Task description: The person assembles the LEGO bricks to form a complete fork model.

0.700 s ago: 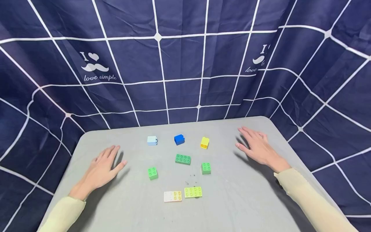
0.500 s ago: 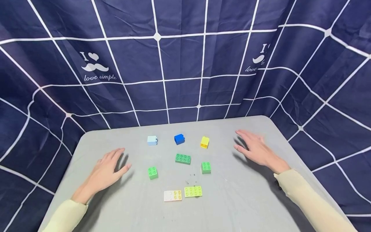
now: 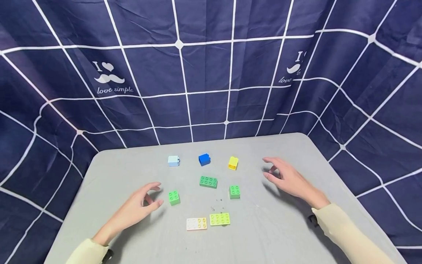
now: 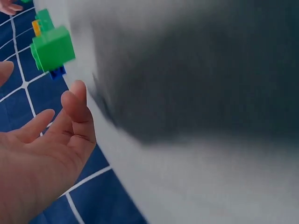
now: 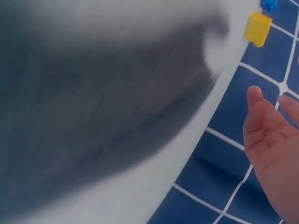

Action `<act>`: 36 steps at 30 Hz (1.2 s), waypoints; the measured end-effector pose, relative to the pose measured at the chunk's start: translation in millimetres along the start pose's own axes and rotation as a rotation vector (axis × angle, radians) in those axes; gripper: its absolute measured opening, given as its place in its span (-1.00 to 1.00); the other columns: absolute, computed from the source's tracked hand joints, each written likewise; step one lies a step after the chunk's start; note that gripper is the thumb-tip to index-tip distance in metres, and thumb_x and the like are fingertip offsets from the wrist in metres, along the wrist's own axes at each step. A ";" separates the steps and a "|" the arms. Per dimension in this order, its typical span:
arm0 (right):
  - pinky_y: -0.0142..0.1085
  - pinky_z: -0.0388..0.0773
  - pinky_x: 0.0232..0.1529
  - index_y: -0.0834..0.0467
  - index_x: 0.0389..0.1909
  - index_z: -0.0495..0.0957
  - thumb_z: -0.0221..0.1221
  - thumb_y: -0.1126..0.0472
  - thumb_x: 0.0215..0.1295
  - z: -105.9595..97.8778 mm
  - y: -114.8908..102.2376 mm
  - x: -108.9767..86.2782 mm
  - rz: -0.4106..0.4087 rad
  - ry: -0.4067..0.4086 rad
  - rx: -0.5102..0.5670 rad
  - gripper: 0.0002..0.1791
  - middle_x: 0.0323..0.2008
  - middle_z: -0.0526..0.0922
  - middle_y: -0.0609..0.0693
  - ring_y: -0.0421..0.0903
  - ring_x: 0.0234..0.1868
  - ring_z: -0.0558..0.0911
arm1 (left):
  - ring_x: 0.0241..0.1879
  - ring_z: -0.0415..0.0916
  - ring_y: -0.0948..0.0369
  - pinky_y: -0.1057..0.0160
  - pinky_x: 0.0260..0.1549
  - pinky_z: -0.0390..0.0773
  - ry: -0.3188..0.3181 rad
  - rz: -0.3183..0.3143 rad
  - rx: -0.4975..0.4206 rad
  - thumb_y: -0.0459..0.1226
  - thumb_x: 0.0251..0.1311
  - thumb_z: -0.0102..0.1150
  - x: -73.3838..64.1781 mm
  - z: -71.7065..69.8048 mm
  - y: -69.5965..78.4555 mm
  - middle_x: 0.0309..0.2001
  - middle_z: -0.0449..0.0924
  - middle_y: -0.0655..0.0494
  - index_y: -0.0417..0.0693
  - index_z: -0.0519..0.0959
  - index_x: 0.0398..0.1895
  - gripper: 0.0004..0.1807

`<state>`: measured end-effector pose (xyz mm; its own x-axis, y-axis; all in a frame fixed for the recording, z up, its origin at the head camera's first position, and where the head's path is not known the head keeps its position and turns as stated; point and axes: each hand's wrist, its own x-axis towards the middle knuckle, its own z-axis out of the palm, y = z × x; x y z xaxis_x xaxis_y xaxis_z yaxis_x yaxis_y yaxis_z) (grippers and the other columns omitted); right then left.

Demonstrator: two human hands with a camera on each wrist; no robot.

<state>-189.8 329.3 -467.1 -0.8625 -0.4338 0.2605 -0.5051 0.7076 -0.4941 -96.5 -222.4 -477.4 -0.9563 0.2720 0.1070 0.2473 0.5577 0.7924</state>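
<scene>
My left hand point(image 3: 138, 207) hovers over the table just left of a bright green square brick point(image 3: 174, 197), thumb and fingers apart with nothing between them. In the left wrist view that green brick point(image 4: 53, 49) lies beyond the fingertips. My right hand point(image 3: 290, 179) is held over the table at the right, its fingers loosely bent and holding nothing. Nearest to it are a yellow brick point(image 3: 233, 163) and a second bright green square brick point(image 3: 234, 191). The yellow brick point(image 5: 258, 29) also shows past the fingers in the right wrist view.
A light blue brick point(image 3: 173, 161) and a dark blue brick point(image 3: 204, 159) lie at the back of the grey table point(image 3: 263, 234). Mid-table is a dark green long brick point(image 3: 208, 182). A white-and-orange brick point(image 3: 196, 223) and a lime brick point(image 3: 219, 219) lie in front. A navy curtain point(image 3: 207, 73) surrounds the table.
My left hand has moved right and toward the front, up to the green square brick, its fingers bending more. My right hand has shifted slightly left and nearer. The bricks have stayed in place.
</scene>
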 end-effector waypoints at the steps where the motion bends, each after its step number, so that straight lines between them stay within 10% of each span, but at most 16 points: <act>1: -0.20 0.62 -0.17 0.17 0.47 0.50 0.34 0.15 0.54 1.9 -2.0 0.4 -0.007 0.005 0.033 -0.44 0.18 0.68 0.13 -0.15 -0.11 0.67 | -0.31 0.57 0.33 0.26 -0.33 0.55 -0.017 -0.025 -0.060 -0.22 0.38 0.45 0.3 1.1 0.1 0.21 0.66 -0.14 -0.27 0.52 0.41 -0.39; 8: -0.26 0.63 -0.13 0.17 0.49 0.46 0.31 0.25 0.56 14.4 -16.9 0.3 0.040 -0.061 0.295 -0.45 0.21 0.70 0.22 -0.15 -0.13 0.71 | -0.22 0.67 0.12 0.19 -0.34 0.67 -0.093 -0.250 -0.425 -0.29 0.38 0.42 -0.2 7.4 4.9 0.40 0.48 -0.35 -0.37 0.39 0.49 -0.30; 23: -0.31 0.55 -0.25 0.26 0.30 0.58 0.41 0.24 0.46 38.8 -43.0 2.6 -0.013 -0.162 0.351 -0.54 -0.11 0.73 0.04 -0.14 -0.24 0.64 | -0.24 0.54 0.11 0.22 -0.39 0.60 0.033 -0.450 -0.417 -0.38 0.22 0.51 -1.7 30.2 13.5 0.40 0.53 -0.19 -0.29 0.49 0.43 -0.30; 31: -0.34 0.51 -0.33 0.25 0.32 0.57 0.49 0.23 0.36 47.7 -47.5 6.5 0.031 -0.246 0.438 -0.44 -0.15 0.73 0.07 -0.10 -0.32 0.61 | -0.34 0.52 0.13 0.27 -0.46 0.55 0.062 -0.472 -0.426 -0.45 0.15 0.52 2.0 32.4 19.6 -0.31 0.62 -0.03 -0.27 0.53 0.39 -0.31; 36: -0.35 0.53 -0.30 0.26 0.37 0.53 0.50 0.20 0.36 52.4 -52.2 5.1 0.094 -0.322 0.485 -0.37 0.06 0.69 0.12 -0.07 -0.25 0.66 | -0.39 0.51 0.14 0.30 -0.49 0.50 0.057 -0.461 -0.435 -0.46 0.13 0.52 3.6 36.5 19.1 -0.34 0.63 -0.01 -0.23 0.54 0.39 -0.30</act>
<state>-166.2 260.9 -483.4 -0.8123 -0.5825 -0.0301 -0.2901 0.4482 -0.8456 -89.4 -182.1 -483.8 -0.9591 0.0316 -0.2813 -0.2665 0.2344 0.9349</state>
